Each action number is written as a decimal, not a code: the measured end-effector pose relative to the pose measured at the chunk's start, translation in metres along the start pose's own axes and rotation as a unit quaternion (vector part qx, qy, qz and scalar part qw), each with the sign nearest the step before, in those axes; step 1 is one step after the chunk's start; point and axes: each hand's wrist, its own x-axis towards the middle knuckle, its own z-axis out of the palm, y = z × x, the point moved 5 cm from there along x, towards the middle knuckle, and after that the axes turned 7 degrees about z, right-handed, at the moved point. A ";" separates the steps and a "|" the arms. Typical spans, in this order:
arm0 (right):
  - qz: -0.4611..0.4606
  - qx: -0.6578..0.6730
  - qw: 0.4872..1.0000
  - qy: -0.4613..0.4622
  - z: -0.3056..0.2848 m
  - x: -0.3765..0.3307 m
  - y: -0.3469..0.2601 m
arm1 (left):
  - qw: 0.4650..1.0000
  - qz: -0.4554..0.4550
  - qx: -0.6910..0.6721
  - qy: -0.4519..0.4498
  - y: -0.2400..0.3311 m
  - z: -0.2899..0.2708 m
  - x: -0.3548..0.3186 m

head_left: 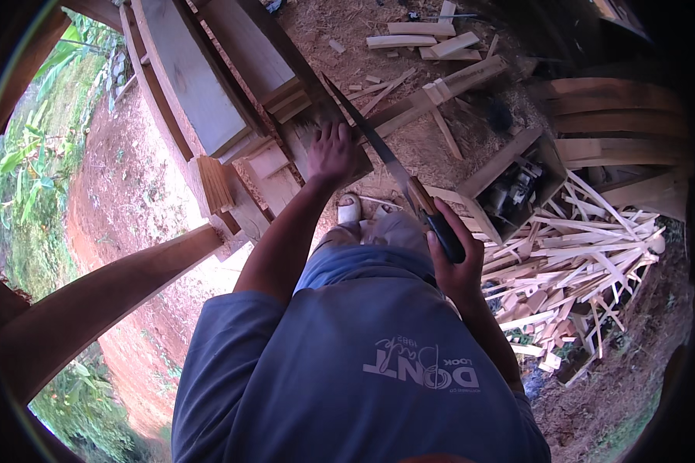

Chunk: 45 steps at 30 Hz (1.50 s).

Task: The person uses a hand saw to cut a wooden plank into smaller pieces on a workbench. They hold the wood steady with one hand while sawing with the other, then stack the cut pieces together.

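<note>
My left hand [333,154] lies on the end of a wooden board [295,139], its fingers stretched out over the wood. In my right hand [460,258] is a handsaw [386,157], held by its black and brown handle. The long, dark blade slants up and to the left from the handle, passing just right of my left fingers by the board's end. Whether the teeth touch the wood cannot be made out. Beside that board, on its left, a wide pale plank [201,85] and several small wood blocks [269,160] rest on the bench.
A curved timber post [123,274] stands at the left. Offcuts [440,45] lie on the dirt ahead, near a long beam [459,83]. At the right are a wooden box with a dark machine [515,184], stacked thick boards [618,108] and a heap of wood strips [579,255].
</note>
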 end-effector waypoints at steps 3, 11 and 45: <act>-0.026 -0.003 1.000 0.004 -0.007 -0.014 0.011 | 1.000 -0.014 0.017 -0.001 -0.006 0.006 -0.001; 0.004 -0.012 1.000 -0.013 -0.022 -0.041 0.023 | 1.000 0.003 0.022 -0.009 -0.007 0.010 -0.002; -0.040 -0.054 0.998 -0.012 -0.011 -0.011 0.001 | 1.000 -0.005 -0.012 -0.026 -0.009 0.003 -0.003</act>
